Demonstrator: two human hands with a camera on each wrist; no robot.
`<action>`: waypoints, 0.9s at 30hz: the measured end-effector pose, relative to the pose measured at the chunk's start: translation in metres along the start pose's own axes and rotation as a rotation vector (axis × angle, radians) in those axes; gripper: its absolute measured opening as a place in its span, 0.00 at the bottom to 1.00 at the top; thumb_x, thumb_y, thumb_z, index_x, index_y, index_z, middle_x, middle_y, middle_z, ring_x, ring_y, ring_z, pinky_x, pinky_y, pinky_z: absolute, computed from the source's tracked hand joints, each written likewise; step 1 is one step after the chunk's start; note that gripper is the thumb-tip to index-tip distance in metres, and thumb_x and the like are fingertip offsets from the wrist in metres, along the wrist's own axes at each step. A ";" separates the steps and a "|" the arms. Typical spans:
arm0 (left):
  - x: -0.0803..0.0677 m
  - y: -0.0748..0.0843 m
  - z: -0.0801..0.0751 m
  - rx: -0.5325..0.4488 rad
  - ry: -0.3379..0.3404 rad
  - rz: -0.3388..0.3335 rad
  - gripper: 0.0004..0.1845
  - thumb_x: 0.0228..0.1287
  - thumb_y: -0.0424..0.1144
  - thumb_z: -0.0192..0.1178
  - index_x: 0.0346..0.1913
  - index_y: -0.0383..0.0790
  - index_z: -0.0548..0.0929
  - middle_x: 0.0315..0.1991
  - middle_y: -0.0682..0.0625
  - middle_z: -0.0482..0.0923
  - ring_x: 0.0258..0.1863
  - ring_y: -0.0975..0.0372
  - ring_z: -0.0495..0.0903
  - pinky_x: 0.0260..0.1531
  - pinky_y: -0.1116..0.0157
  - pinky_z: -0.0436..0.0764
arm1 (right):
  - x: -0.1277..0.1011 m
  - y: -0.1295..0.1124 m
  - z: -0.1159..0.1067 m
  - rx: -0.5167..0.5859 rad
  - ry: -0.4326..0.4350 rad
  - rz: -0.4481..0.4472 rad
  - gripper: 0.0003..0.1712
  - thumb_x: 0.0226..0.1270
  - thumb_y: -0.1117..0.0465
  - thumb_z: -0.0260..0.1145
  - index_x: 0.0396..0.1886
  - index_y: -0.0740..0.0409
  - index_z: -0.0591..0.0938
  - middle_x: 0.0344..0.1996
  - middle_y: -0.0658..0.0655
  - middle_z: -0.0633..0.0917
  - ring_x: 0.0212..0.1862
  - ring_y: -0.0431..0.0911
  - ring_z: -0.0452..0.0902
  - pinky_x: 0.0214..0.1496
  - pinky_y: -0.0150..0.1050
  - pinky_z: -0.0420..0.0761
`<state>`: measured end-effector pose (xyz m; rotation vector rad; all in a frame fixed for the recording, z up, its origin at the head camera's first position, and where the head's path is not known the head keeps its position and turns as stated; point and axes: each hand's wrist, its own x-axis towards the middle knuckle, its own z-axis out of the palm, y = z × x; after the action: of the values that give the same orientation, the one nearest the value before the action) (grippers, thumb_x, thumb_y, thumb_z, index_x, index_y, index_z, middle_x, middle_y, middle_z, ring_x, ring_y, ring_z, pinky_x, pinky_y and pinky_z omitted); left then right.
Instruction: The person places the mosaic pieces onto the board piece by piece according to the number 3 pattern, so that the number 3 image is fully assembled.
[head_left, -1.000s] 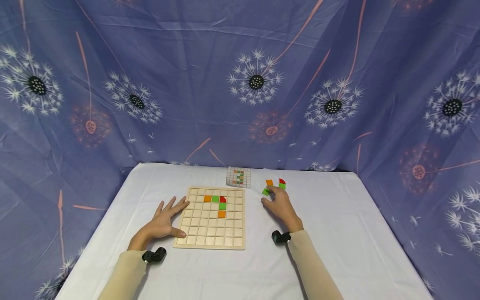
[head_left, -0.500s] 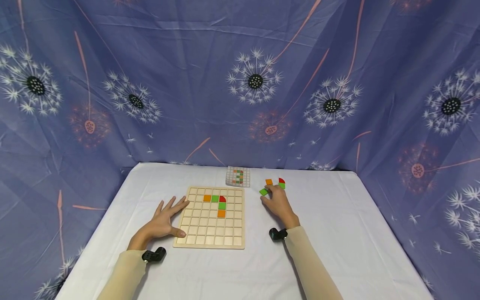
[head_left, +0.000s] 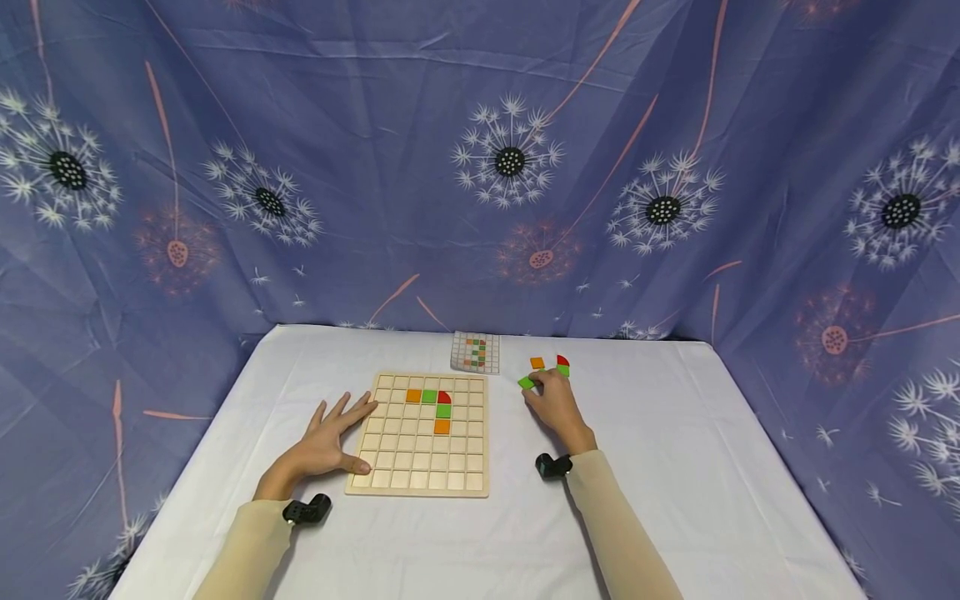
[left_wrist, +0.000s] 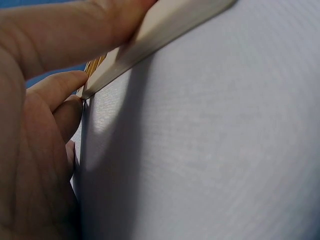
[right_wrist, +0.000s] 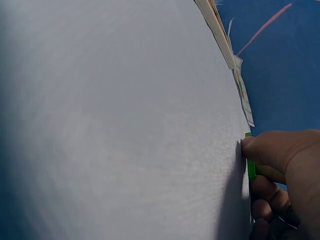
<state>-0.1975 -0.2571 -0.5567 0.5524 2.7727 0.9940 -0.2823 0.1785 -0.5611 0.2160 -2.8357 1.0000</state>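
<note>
A wooden grid board (head_left: 420,468) lies on the white table. It carries an orange tile (head_left: 413,396), a green tile (head_left: 429,397), a red quarter-round tile (head_left: 446,397), another green tile (head_left: 444,411) and another orange tile (head_left: 442,427). My left hand (head_left: 333,433) lies flat with spread fingers at the board's left edge, thumb against the side of the board (left_wrist: 165,25). To the right of the board, my right hand (head_left: 542,387) pinches a loose green tile (head_left: 527,382) between thumb and fingers; the right wrist view shows the thumb on this green tile (right_wrist: 250,169).
A small pattern card (head_left: 476,352) lies behind the board. Loose orange (head_left: 537,363), red (head_left: 562,360) and green (head_left: 565,372) tiles sit just beyond my right hand. A blue dandelion-print cloth hangs behind and around the table (head_left: 712,467).
My right hand has crept forward and left to the loose tiles, and the green tile under its fingers has shifted slightly left. My left hand and the board have stayed still.
</note>
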 end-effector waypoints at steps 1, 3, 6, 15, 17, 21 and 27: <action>0.000 0.000 0.000 0.000 -0.001 0.000 0.64 0.35 0.58 0.81 0.79 0.39 0.64 0.82 0.37 0.53 0.81 0.33 0.39 0.75 0.32 0.27 | 0.000 0.000 0.000 0.001 0.001 0.000 0.21 0.65 0.62 0.73 0.54 0.69 0.85 0.47 0.64 0.84 0.51 0.55 0.80 0.59 0.51 0.82; 0.000 -0.001 0.001 -0.002 -0.002 0.000 0.64 0.35 0.58 0.81 0.79 0.39 0.65 0.82 0.37 0.53 0.81 0.33 0.39 0.75 0.32 0.27 | -0.001 -0.001 0.000 0.001 0.004 -0.001 0.20 0.65 0.62 0.73 0.54 0.69 0.86 0.46 0.64 0.85 0.51 0.55 0.80 0.59 0.51 0.82; 0.001 -0.001 0.000 -0.002 -0.003 -0.001 0.64 0.35 0.58 0.81 0.79 0.39 0.65 0.82 0.37 0.53 0.81 0.33 0.39 0.75 0.32 0.27 | -0.001 -0.001 0.000 0.007 0.013 -0.004 0.20 0.65 0.63 0.73 0.53 0.69 0.86 0.46 0.64 0.85 0.51 0.55 0.80 0.59 0.51 0.82; 0.002 0.000 -0.001 -0.001 -0.004 0.001 0.64 0.35 0.58 0.81 0.79 0.40 0.65 0.82 0.37 0.52 0.81 0.33 0.39 0.75 0.32 0.28 | -0.001 -0.003 0.002 0.014 0.001 0.001 0.21 0.64 0.64 0.72 0.55 0.69 0.85 0.49 0.66 0.85 0.54 0.56 0.80 0.62 0.52 0.81; 0.002 0.000 -0.001 -0.001 -0.004 -0.001 0.64 0.35 0.58 0.81 0.79 0.40 0.64 0.82 0.37 0.52 0.81 0.33 0.39 0.75 0.32 0.27 | -0.001 -0.005 0.002 0.020 -0.002 0.002 0.20 0.64 0.65 0.71 0.55 0.69 0.85 0.50 0.65 0.85 0.55 0.56 0.80 0.63 0.52 0.80; 0.002 0.001 -0.001 0.002 -0.002 -0.002 0.64 0.35 0.58 0.81 0.79 0.40 0.65 0.82 0.37 0.53 0.81 0.33 0.39 0.75 0.32 0.27 | -0.002 -0.007 0.002 0.041 -0.004 -0.015 0.20 0.64 0.65 0.71 0.54 0.69 0.86 0.50 0.66 0.85 0.57 0.58 0.79 0.66 0.53 0.78; 0.001 0.001 -0.002 0.005 -0.005 -0.010 0.64 0.35 0.59 0.81 0.79 0.40 0.65 0.82 0.37 0.53 0.81 0.33 0.39 0.75 0.32 0.27 | -0.005 -0.012 0.004 0.064 0.011 -0.039 0.20 0.64 0.64 0.72 0.54 0.68 0.86 0.51 0.66 0.85 0.58 0.59 0.80 0.68 0.55 0.77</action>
<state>-0.1986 -0.2568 -0.5548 0.5402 2.7720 0.9818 -0.2757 0.1669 -0.5580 0.2699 -2.7809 1.0811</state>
